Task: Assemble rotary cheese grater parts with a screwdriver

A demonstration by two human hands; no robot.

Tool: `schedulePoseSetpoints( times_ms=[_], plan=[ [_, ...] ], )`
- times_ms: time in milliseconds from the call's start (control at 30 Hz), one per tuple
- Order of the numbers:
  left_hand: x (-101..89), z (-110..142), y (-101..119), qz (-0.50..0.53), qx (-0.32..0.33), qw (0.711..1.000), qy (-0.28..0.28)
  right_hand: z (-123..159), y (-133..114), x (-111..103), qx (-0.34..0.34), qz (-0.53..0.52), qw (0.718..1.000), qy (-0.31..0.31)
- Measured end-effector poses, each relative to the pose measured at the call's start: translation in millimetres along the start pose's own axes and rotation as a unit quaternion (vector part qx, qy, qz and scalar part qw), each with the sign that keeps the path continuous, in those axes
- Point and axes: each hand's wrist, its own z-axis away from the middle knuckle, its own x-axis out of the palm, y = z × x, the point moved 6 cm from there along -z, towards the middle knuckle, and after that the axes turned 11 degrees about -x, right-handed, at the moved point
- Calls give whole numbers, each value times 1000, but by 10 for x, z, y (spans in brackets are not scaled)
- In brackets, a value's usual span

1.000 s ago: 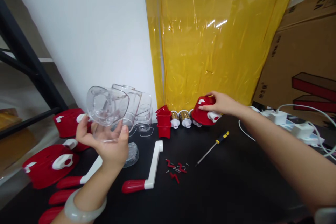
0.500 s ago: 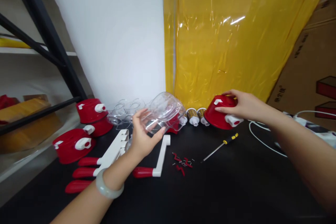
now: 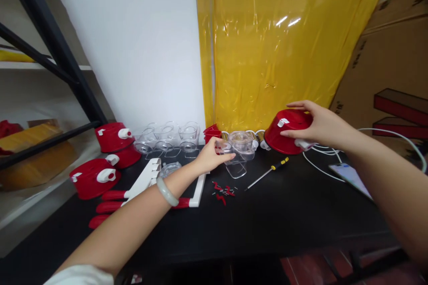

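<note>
My left hand [image 3: 211, 156], with a pale bangle on its wrist, is closed round the side of a clear plastic housing [image 3: 241, 143]. That housing stands at or just above the black table, in front of several drum-like cylinders with white ends [image 3: 260, 135]. My right hand [image 3: 316, 124] grips a red cone-shaped base [image 3: 286, 132] from its right side, thumb in front and fingers over the top. A white knob [image 3: 303, 144] on the base shows below the palm. A screwdriver [image 3: 267, 173] with a yellow and black handle lies between the hands, nearer me.
Small red levers and screws [image 3: 223, 192] lie mid-table. White cranks with red handles [image 3: 142, 185], more red bases [image 3: 95, 178] and clear housings [image 3: 163, 136] stand left. Red hoppers [image 3: 211, 132] sit at the back. A phone [image 3: 351, 178] and white cables [image 3: 321, 167] lie right.
My left hand has carried the clear housing right and lowered it, turning it from tilted to upright. My right hand keeps its hold on the red base. The view has shifted slightly.
</note>
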Motion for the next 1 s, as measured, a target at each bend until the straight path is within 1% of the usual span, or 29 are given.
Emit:
schedulePoseSetpoints(
  times_ms=[100, 200, 400, 433, 467, 500, 533, 600, 633, 667, 700, 733, 800, 900, 967, 1000],
  plan=[
    [76, -4, -96, 4, -9, 1000, 0, 34, -52, 36, -19, -29, 999, -10],
    [113, 10, -153, 16, -8, 1000, -7, 44, -134, 83, -33, -48, 998, -30],
    [117, 21, -159, -5, 5, 1000, -14, 40, -373, 200, -63, -93, 992, -51],
    [91, 41, -125, -15, 17, 1000, -4, 47, -408, 211, -60, -98, 992, -54],
    [50, 76, -69, -33, 37, 999, 18, 58, -441, 219, -56, -101, 992, -58],
    [-4, 130, 11, -61, 64, 995, 52, 73, -477, 225, -53, -103, 991, -64],
    [-58, 207, 117, -95, 97, 987, 91, 91, -519, 233, -54, -107, 990, -73],
    [-133, 412, 365, -168, 161, 959, 160, 136, -632, 270, -73, -125, 984, -101],
    [-131, 524, 489, -197, 192, 947, 168, 161, -703, 302, -89, -140, 979, -119],
    [-99, 631, 599, -216, 217, 940, 152, 187, -781, 345, -107, -157, 972, -138],
    [-60, 730, 685, -221, 230, 940, 124, 214, -863, 396, -125, -176, 964, -157],
    [-19, 816, 740, -214, 228, 946, 90, 239, -942, 452, -139, -196, 955, -173],
    [47, 961, 777, -176, 200, 963, 25, 278, -1071, 563, -151, -226, 944, -187],
    [99, 1135, 692, -100, 138, 984, -49, 319, -1186, 697, -148, -254, 939, -180],
    [100, 1236, 601, -55, 110, 990, -71, 349, -1229, 769, -146, -267, 936, -178],
    [90, 1281, 556, -41, 101, 992, -67, 362, -1246, 800, -143, -271, 935, -178]
  ],
)
